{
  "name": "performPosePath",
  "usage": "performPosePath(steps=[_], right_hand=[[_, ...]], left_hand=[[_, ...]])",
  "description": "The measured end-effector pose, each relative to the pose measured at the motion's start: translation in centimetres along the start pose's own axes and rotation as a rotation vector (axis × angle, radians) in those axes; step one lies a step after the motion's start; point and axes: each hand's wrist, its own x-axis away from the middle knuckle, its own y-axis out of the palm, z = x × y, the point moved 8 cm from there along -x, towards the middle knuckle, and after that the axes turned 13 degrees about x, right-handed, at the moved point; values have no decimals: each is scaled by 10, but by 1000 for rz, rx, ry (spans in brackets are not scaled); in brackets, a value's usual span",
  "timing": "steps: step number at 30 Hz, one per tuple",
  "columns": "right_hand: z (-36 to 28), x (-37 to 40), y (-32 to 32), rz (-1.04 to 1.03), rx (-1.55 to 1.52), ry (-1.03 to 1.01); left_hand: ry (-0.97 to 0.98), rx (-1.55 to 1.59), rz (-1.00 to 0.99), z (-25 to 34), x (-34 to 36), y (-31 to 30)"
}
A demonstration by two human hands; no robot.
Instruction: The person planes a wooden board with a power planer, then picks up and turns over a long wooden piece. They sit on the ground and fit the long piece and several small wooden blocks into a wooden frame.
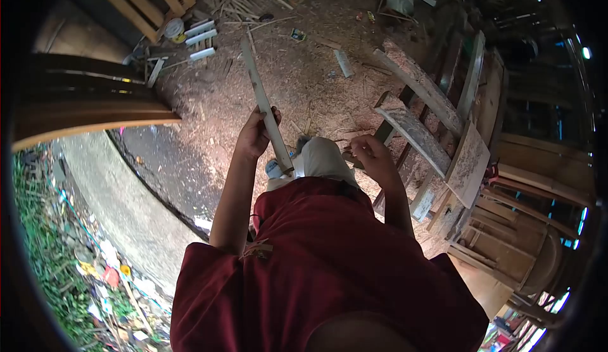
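A long, narrow wooden strip (265, 102) slants up and away from my lap, its near end beside my knee. My left hand (256, 133) is wrapped round it near the middle, with fingertips showing on its right side. My right hand (372, 157) hangs above the floor to the right of my knee, its fingers curled. Whether those fingers hold anything is too small to make out. Close to this hand, on its right, lies a grey board (415, 138) on a wooden frame.
Stacked planks and a rough wooden bench (465, 162) stand on the right. White-faced pieces (201, 38) and scrap sticks (244, 0) lie farther off. Wood shavings cover the floor (304, 67). A concrete edge (120, 206) runs along the left, beside grass and litter.
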Motion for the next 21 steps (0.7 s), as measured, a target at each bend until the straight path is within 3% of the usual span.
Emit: performPosePath(steps=[5,7,12,17,21], right_hand=[[35,-54,-15,71,-98,188],[60,-96,-16,183,-120,113],[65,-251,-28,133,-106,121],[1,-411,-90,153,-64,60],[-59,-496,-145,125,-39,-30]], left_hand=[[-46,-63,111,25,-77,23],[-79,-106,140,39,-118,31],[-108,-140,136,77,-241,62],[-97,-139,139,103,-366,116],[-78,-91,223,118,-447,149]])
